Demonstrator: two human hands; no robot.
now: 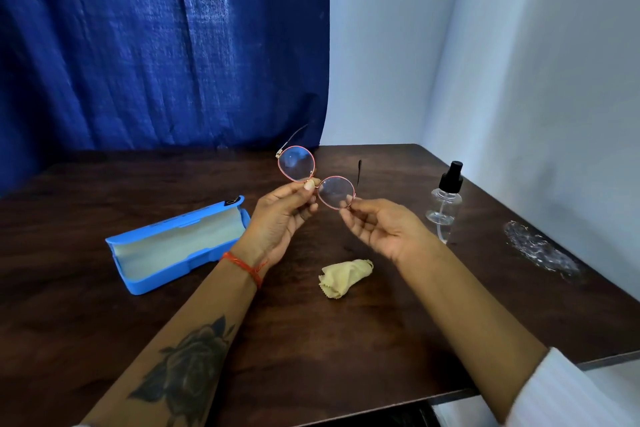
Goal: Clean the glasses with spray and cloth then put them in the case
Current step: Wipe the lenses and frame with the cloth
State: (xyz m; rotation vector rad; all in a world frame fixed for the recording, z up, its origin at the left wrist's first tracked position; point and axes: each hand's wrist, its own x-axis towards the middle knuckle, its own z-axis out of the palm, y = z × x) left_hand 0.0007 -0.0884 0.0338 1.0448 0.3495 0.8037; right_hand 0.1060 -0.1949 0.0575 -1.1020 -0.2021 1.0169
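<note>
Pink-rimmed round glasses [316, 178] were held above the dark wooden worktop [346, 322], left hand [280, 215] pinching the bridge, right hand [377, 225] pinching the lens rim, open blue case [176, 246] lying left.

Bare table [346, 340] around cloth [346, 277]; open case [180, 246] left of cloth, spray bottle [445, 199] far-right, both well apart.
</note>
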